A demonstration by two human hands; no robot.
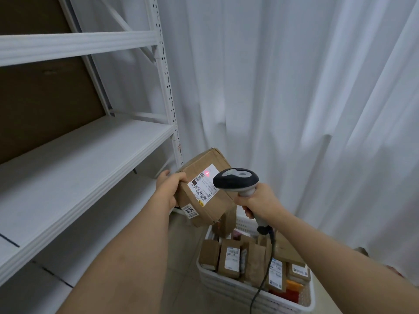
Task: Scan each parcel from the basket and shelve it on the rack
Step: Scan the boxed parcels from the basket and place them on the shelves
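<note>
The left hand (169, 186) grips a brown cardboard parcel (205, 189) by its left edge, fingers curled over the top rim, holding it tilted in the air between both hands and above the basket (226, 284). The right hand (260, 203) is wrapped round the handle of a barcode scanner (237, 181), whose dark head points at the parcel's white shipping label (203, 183); a red glow sits on the label (near its upper barcode). The scanner's cable (263, 282) hangs down below the right hand, across the basket. The white basket, below and slightly right of the hands, holds more brown parcels standing on end. The white rack (86, 152) stands left of the left hand, with pale curtains (294, 87) behind.
</note>
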